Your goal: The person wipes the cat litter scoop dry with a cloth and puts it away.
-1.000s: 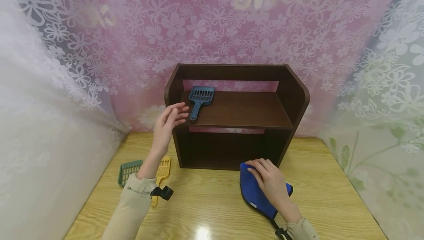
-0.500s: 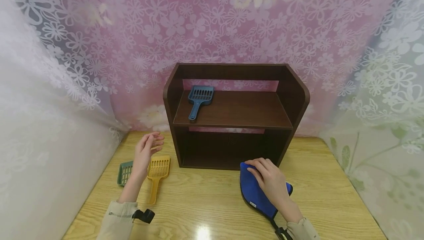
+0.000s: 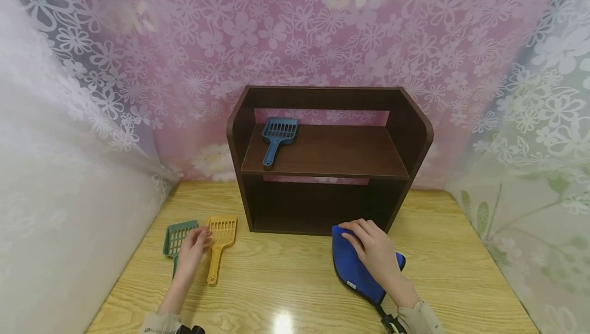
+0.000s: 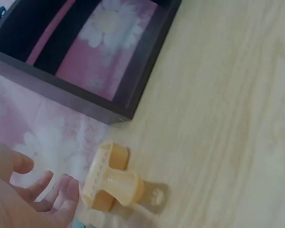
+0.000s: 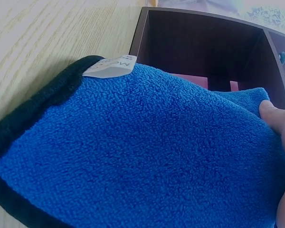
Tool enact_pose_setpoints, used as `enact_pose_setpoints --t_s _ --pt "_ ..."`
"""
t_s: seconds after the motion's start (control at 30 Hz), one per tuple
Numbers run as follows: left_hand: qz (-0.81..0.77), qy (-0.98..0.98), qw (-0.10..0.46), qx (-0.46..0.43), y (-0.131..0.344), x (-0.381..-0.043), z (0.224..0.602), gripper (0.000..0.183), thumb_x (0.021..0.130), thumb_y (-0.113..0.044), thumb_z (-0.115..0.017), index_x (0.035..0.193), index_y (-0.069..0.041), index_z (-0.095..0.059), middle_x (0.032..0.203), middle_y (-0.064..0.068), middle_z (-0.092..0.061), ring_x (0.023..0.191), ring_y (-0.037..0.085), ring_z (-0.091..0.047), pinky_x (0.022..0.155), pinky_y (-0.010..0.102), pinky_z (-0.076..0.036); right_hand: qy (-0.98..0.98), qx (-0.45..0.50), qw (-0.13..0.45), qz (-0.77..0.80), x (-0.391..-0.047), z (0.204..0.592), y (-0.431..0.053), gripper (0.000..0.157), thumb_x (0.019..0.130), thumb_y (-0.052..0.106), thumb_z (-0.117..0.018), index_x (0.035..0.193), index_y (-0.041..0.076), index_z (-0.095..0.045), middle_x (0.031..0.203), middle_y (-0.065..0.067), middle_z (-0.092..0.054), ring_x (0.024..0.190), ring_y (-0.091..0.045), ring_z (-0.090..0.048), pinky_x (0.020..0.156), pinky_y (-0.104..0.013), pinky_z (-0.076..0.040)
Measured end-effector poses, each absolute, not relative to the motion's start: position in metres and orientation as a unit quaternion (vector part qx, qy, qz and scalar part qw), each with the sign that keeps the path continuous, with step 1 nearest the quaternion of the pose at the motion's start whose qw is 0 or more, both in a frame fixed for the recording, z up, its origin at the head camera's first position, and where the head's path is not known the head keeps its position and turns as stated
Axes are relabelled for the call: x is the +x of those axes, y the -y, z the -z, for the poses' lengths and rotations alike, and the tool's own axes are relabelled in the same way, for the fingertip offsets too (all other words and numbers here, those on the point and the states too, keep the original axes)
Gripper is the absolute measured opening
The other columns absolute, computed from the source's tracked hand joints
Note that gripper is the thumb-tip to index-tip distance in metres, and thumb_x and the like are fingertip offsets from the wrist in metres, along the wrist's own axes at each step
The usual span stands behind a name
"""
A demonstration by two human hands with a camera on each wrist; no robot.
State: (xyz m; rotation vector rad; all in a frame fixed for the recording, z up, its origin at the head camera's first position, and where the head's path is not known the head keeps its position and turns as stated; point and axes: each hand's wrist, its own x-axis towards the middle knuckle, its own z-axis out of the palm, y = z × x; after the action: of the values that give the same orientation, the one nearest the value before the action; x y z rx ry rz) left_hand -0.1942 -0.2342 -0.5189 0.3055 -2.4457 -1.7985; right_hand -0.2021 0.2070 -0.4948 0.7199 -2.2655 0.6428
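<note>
At the left of the table, a yellow slotted litter scoop [image 3: 221, 236] lies beside a green litter scoop [image 3: 177, 236]. Above and between them my left hand [image 3: 191, 252] hovers with loose fingers and holds nothing; in the left wrist view its fingers [image 4: 69, 192] are close to the yellow scoop [image 4: 114, 180], with a gap below the thumb. My right hand [image 3: 375, 249] grips a blue cloth [image 3: 352, 267] with dark edging and a white tag, pinching its upper edge between thumb and fingers. On the upper shelf a blue litter scoop [image 3: 278, 137] rests at the left side.
A dark brown two-level shelf unit [image 3: 322, 174] stands at the back middle of the wooden table [image 3: 272, 277]. Floral curtains hang behind it and along both sides. The right hand's cloth is in front of the shelf's lower right corner.
My left hand has moved away from the blue scoop on the shelf, down and left to the green and yellow scoops. The right hand keeps holding the cloth in nearly the same place.
</note>
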Motion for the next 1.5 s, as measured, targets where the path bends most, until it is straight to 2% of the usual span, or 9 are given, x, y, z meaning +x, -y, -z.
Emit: enact_pose_setpoints --t_s 0.27,0.47,0.7,0.8,0.9,1.0,1.1,1.23,1.5 --pt "0.54 0.834 0.029 0.112 0.247 -0.188 0.533 0.042 0.11 -0.016 -0.042 0.139 0.013 -0.043 0.131 0.035 -0.052 0.118 0.046 -0.058 0.094 0.046 -0.055 0.864 0.28 0.339 -0.245 -0.203 0.496 -0.207 0.027 0.086 0.015 -0.08 0.111 0.022 -0.075 0.098 0.007 -0.07 0.081 -0.011 -0.062 0.063 -0.025 -0.05" --pt "0.514 0.849 -0.022 0.124 0.255 -0.187 0.54 0.041 0.109 -0.019 -0.042 0.132 0.015 -0.046 0.113 0.031 -0.061 0.098 0.036 -0.066 0.08 0.041 -0.057 0.868 0.278 0.332 -0.243 -0.201 0.495 -0.207 0.027 0.087 0.015 -0.079 0.112 0.023 -0.074 0.098 0.008 -0.069 0.082 -0.011 -0.061 0.064 -0.024 -0.05" --pt "0.574 0.801 -0.114 0.124 0.252 -0.188 0.544 0.056 0.11 -0.027 -0.042 0.137 0.022 -0.041 0.124 0.037 -0.058 0.099 0.028 -0.069 0.082 0.038 -0.059 0.866 0.284 0.338 -0.234 -0.201 0.497 -0.208 0.028 0.086 0.015 -0.079 0.113 0.024 -0.075 0.098 0.008 -0.069 0.082 -0.011 -0.061 0.063 -0.025 -0.05" --pt "0.595 0.782 -0.128 0.133 0.251 -0.188 0.547 0.059 0.11 -0.031 -0.042 0.14 0.02 -0.04 0.122 0.033 -0.06 0.095 0.022 -0.068 0.08 0.035 -0.059 0.863 0.29 0.345 -0.228 -0.202 0.498 -0.208 0.028 0.086 0.016 -0.08 0.112 0.024 -0.075 0.097 0.007 -0.068 0.08 -0.011 -0.061 0.061 -0.024 -0.05" --pt "0.62 0.76 -0.132 0.143 0.25 -0.187 0.549 0.058 0.111 -0.032 -0.04 0.139 0.019 -0.041 0.109 0.023 -0.065 0.085 0.017 -0.066 0.073 0.031 -0.059 0.86 0.298 0.35 -0.223 -0.203 0.5 -0.208 0.024 0.088 0.018 -0.077 0.112 0.024 -0.076 0.096 0.005 -0.068 0.078 -0.012 -0.06 0.062 -0.025 -0.05" --pt "0.636 0.746 -0.129 0.148 0.249 -0.186 0.551 0.055 0.112 -0.032 -0.033 0.136 0.017 -0.042 0.093 0.014 -0.064 0.074 0.015 -0.063 0.064 0.027 -0.055 0.855 0.309 0.358 -0.21 -0.204 0.5 -0.207 0.017 0.096 0.026 -0.07 0.112 0.023 -0.076 0.095 0.004 -0.068 0.077 -0.013 -0.06 0.062 -0.027 -0.051" --pt "0.643 0.741 -0.122 0.152 0.249 -0.186 0.552 0.054 0.113 -0.031 -0.028 0.136 0.016 -0.041 0.086 0.011 -0.062 0.069 0.014 -0.06 0.059 0.024 -0.052 0.848 0.323 0.374 -0.189 -0.205 0.5 -0.206 0.023 0.103 0.034 -0.058 0.111 0.022 -0.076 0.094 0.003 -0.068 0.075 -0.014 -0.059 0.061 -0.028 -0.051" --pt "0.642 0.743 -0.121 0.147 0.25 -0.185 0.552 0.054 0.113 -0.027 -0.025 0.145 0.017 -0.03 0.089 0.006 -0.06 0.069 0.01 -0.053 0.058 0.019 -0.046 0.841 0.335 0.393 -0.163 -0.206 0.499 -0.205 0.032 0.107 0.038 -0.048 0.11 0.023 -0.076 0.092 0.003 -0.068 0.074 -0.013 -0.058 0.06 -0.028 -0.05" --pt "0.631 0.756 -0.122 0.13 0.249 -0.18 0.547 0.059 0.113 -0.024 -0.024 0.153 0.017 -0.011 0.088 0.0 -0.055 0.066 0.005 -0.046 0.057 0.018 -0.041 0.843 0.334 0.389 -0.163 -0.206 0.496 -0.207 0.032 0.107 0.038 -0.048 0.11 0.022 -0.075 0.094 0.003 -0.067 0.076 -0.014 -0.058 0.063 -0.028 -0.049"
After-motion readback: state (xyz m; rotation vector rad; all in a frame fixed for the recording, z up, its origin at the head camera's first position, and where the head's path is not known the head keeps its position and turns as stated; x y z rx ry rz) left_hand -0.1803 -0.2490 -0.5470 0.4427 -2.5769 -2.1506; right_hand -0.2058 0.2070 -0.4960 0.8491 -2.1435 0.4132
